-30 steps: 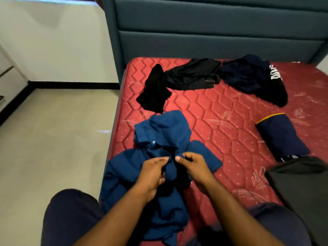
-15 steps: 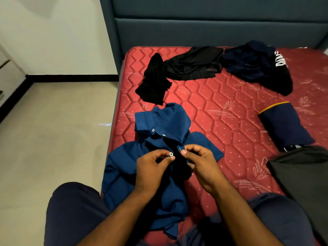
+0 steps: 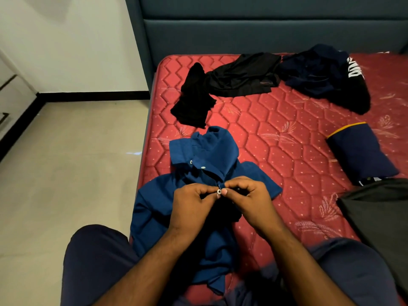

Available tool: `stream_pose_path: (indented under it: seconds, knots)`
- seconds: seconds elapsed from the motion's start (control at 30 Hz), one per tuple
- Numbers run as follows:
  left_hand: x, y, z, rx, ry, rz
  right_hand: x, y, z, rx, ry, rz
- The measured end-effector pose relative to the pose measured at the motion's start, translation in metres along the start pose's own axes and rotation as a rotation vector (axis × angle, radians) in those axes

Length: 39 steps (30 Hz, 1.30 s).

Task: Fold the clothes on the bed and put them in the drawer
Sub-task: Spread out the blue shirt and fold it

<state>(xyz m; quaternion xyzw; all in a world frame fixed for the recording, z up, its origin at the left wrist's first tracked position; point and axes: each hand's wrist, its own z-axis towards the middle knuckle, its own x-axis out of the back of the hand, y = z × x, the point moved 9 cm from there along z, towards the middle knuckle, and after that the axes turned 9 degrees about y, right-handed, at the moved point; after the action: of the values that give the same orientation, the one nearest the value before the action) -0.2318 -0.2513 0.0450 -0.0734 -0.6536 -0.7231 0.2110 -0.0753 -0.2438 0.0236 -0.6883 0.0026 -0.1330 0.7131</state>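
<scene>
1. The blue shirt (image 3: 205, 208) lies crumpled at the near left corner of the red mattress (image 3: 287, 138), collar pointing to the headboard (image 3: 265, 29); part of it hangs over the edge, toward the person's knees.
2. The left hand (image 3: 192, 206) is closed in a pinch on a small white button (image 3: 218, 191); the right hand (image 3: 251, 199) is also pinched shut, on the shirt's front edge, touching the button; it seems they are fastening it.
3. The button could slip from the fingertips if the hole is not held open; the cloth is loose and bunched, so it may be pulled crooked; then the fold would come out uneven.
4. Farther on the mattress lie black clothes (image 3: 231, 80) and a dark navy garment with white letters (image 3: 326, 74), still unfolded; on the right is a folded navy piece with a yellow stripe (image 3: 359, 153), and a dark cloth (image 3: 379, 215) beside it.
5. Nothing stands between the hands and the shirt; a cabinet (image 3: 8, 96) shows at the left edge, but whether it holds the drawer I cannot tell.
</scene>
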Motion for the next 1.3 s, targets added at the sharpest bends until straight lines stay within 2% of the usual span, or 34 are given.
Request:
stream_pose_path:
  seconds: [0.13,0.23,0.37,0.47,0.6,0.7,0.87,1.07,1.13,1.17,1.23,1.3]
  knots:
    - [0.000,-0.006,0.000,0.069,0.027,-0.019,-0.001,0.002,-0.002,-0.013,-0.010,-0.005]
    - [-0.003,-0.008,-0.001,0.097,0.009,-0.027,-0.005,0.002,-0.003,-0.039,-0.077,0.008]
    - [-0.004,-0.010,0.000,0.115,0.004,-0.021,-0.009,0.014,-0.008,-0.274,-0.131,0.200]
    - [-0.008,-0.009,0.003,0.119,-0.030,-0.018,-0.012,0.020,-0.006,-0.352,-0.157,0.231]
    - [-0.010,-0.014,0.004,0.142,-0.080,-0.036,-0.012,0.018,-0.002,-0.351,-0.227,0.124]
    - [-0.010,-0.013,0.005,0.091,-0.103,0.001,-0.017,0.016,-0.001,-0.335,-0.291,0.073]
    - [-0.014,-0.007,0.009,-0.005,-0.122,0.061,-0.015,0.016,0.003,-0.331,-0.260,-0.001]
    - [-0.015,-0.012,0.012,-0.109,-0.037,0.175,-0.011,0.007,0.008,-0.264,-0.204,-0.069]
    - [-0.023,-0.018,0.014,-0.029,-0.126,0.118,-0.008,0.005,0.011,-0.206,-0.149,-0.103]
    - [-0.026,-0.023,0.013,0.068,-0.177,0.027,-0.006,0.005,0.014,-0.168,-0.116,-0.133]
    - [-0.032,-0.033,0.006,0.361,-0.237,-0.272,-0.003,0.005,0.017,-0.077,-0.053,-0.218]
    - [-0.037,-0.040,-0.002,0.589,-0.217,-0.495,-0.003,0.004,0.015,0.021,0.007,-0.294]
